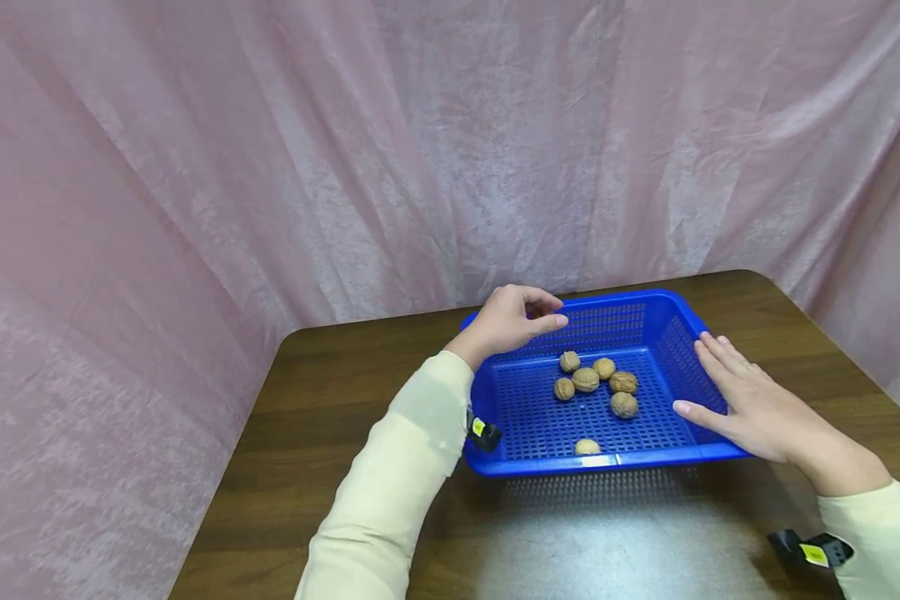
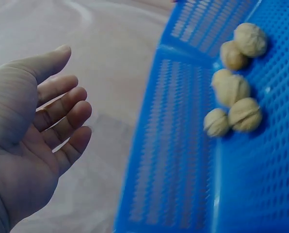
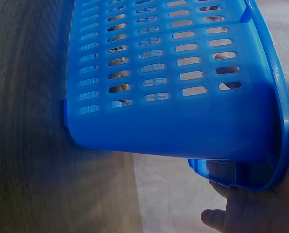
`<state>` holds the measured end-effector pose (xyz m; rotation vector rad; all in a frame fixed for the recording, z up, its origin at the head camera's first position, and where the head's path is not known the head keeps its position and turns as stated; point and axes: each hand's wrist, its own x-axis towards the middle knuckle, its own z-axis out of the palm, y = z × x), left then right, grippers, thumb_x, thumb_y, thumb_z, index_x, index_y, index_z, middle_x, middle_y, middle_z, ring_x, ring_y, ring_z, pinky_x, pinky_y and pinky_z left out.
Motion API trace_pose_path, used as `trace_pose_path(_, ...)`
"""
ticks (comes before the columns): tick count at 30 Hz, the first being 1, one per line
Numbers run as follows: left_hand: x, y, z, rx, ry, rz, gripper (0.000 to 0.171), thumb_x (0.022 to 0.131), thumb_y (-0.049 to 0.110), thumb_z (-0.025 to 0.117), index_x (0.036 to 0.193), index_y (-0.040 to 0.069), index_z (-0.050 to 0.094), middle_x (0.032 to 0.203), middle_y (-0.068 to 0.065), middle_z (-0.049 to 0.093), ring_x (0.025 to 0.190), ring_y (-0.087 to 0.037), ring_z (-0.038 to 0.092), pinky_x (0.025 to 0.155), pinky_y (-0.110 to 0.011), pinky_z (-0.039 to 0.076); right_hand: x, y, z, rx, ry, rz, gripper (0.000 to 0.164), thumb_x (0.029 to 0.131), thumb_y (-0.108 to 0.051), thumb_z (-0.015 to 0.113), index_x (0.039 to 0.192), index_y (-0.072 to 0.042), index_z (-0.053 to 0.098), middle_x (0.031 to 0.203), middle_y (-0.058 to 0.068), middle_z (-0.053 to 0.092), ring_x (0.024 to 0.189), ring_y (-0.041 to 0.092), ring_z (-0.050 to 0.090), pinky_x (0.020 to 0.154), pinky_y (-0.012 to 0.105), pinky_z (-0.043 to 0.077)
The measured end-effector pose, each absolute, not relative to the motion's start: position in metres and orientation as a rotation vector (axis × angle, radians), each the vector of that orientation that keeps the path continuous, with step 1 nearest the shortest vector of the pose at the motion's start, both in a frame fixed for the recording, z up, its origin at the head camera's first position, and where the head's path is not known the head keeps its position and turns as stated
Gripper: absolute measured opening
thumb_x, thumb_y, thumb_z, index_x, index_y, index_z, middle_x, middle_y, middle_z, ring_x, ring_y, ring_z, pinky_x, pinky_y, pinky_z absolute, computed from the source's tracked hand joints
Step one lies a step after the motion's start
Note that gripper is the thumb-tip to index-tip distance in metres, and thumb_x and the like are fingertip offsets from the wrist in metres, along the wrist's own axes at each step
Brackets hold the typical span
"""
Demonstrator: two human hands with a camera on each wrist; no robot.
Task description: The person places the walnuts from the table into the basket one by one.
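A blue plastic basket (image 1: 570, 457) with slotted walls stands on the table. Several walnuts (image 1: 586, 380) lie loosely grouped on its floor, and a paler walnut (image 1: 587, 447) sits by the front wall. My left hand (image 1: 506, 321) hovers over the basket's back left corner, thumb and fingers apart. In the left wrist view that hand (image 2: 42, 121) shows a bare palm with loosely bent fingers, beside the basket wall. At the right rim, my right hand (image 1: 765, 408) lies with straight fingers along the edge. The basket's end wall (image 3: 159, 121) covers much of the right wrist view.
The brown wooden table (image 1: 330, 400) extends to the left of the basket and in front of it. A pink curtain (image 1: 420, 167) hangs close behind the table's back edge. Small black cameras (image 1: 484, 433) are strapped at both wrists, over pale yellow sleeves (image 1: 390, 483).
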<state>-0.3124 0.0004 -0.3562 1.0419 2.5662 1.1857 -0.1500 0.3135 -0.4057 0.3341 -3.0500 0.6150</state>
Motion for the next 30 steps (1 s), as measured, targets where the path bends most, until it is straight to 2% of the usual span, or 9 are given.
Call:
trace_pose_path(5,-0.316,-0.036,-0.343,1.024,2.665,1.212,0.03,0.089,0.034,0.07,0.11,0.013,0.072,0.094,0.007,0.068,0.082,-0.009,0.06,0.072,-0.023,0.049,-0.15,0.315,-0.404,0.326,-3.055,0.606,0.093,0.093,-0.054,0.054,0.153,-0.001,0.008,0.16,0.015,-0.002,0.145,0.027,-0.013,0.111,0.06,0.0)
trace_pose_path(10,-0.324,-0.082,-0.351,0.895,2.731,1.234,0.028,0.089,0.034,0.07,0.109,0.014,0.072,0.095,0.005,0.069,0.084,-0.01,0.062,0.074,-0.027,0.051,-0.151,0.314,-0.405,0.327,-3.061,0.607,0.093,0.093,-0.054,0.054,0.153,-0.001,0.007,0.16,0.016,-0.002,0.145,0.027,-0.013,0.112,0.058,-0.002)
trace_pose_path(14,-0.331,-0.122,-0.37,0.752,2.785,1.2,0.031,0.09,0.037,0.068,0.111,0.014,0.07,0.096,0.005,0.067,0.085,-0.012,0.061,0.075,-0.029,0.051,-0.152,0.314,-0.406,0.33,-3.061,0.609,0.092,0.093,-0.054,0.054,0.153,-0.001,0.007,0.16,0.016,-0.002,0.145,0.027,-0.013,0.112,0.058,-0.003)
trace_pose_path(20,-0.334,-0.166,-0.41,0.585,2.88,1.105,0.037,0.09,0.039,0.067,0.114,0.01,0.069,0.099,0.0,0.068,0.088,-0.016,0.061,0.078,-0.034,0.051,-0.152,0.315,-0.406,0.323,-3.059,0.601,0.092,0.093,-0.054,0.054,0.154,-0.002,0.007,0.16,0.015,-0.002,0.145,0.027,-0.013,0.111,0.06,-0.004)
trace_pose_path(30,-0.332,-0.194,-0.472,0.473,2.88,0.974,0.052,0.087,0.044,0.069,0.12,0.004,0.066,0.109,-0.004,0.065,0.098,-0.019,0.06,0.086,-0.038,0.049,-0.152,0.314,-0.406,0.322,-3.049,0.588,0.092,0.093,-0.054,0.054,0.153,-0.002,0.009,0.16,0.017,0.001,0.145,0.028,-0.011,0.11,0.061,-0.004)
